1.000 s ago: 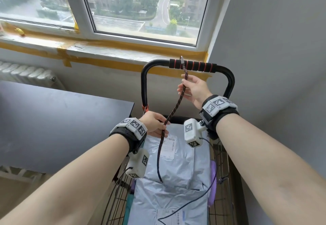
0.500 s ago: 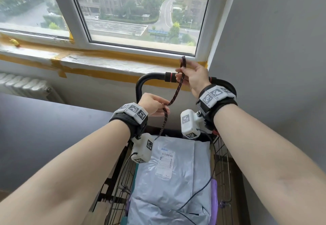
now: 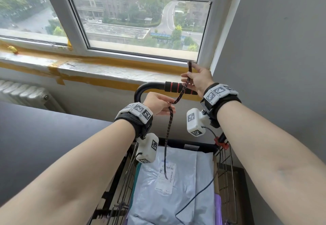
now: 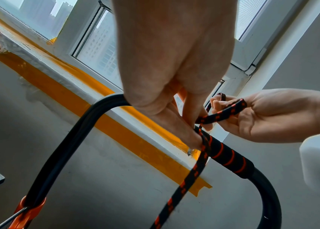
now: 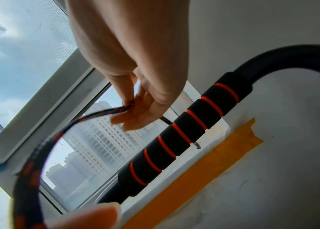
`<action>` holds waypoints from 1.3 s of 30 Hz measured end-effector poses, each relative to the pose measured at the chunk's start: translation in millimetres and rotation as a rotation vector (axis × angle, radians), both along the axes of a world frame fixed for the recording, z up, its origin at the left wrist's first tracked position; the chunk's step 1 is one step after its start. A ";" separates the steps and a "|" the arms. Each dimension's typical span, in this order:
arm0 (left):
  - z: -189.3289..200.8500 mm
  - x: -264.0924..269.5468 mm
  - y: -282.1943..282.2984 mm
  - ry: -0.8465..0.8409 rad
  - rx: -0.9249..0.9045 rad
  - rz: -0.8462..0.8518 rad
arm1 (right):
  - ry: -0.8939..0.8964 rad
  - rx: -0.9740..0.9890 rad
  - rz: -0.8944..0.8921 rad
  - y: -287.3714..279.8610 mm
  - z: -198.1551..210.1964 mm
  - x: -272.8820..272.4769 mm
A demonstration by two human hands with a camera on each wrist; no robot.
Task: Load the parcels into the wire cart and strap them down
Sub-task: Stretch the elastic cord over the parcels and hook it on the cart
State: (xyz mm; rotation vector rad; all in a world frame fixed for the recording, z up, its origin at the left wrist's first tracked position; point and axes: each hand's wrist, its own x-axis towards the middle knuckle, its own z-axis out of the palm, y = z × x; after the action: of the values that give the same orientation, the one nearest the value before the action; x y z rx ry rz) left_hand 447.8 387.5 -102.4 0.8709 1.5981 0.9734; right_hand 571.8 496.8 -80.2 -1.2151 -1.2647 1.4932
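Both hands pinch limp braided cord [image 3: 181, 92]: right hand [image 3: 198, 79] near free end, left hand [image 3: 158, 105] lower; likely light, floppy; parcels [image 3: 176, 189] loaded.

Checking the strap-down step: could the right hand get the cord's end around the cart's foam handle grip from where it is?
Probably yes. The right hand pinches the cord near its end just above the foam grip, with nothing between them; the left hand holds the cord lower down.
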 end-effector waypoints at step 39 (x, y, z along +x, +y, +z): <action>-173.3 45.1 -207.9 -0.297 -0.263 0.062 | -0.094 -0.304 0.484 -245.8 -158.3 77.8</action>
State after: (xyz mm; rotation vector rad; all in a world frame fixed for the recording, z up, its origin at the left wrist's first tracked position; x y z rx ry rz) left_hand 492.9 179.6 -275.8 0.4740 1.4612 0.8666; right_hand 649.6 250.9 -238.4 -1.2351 -1.5082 2.0575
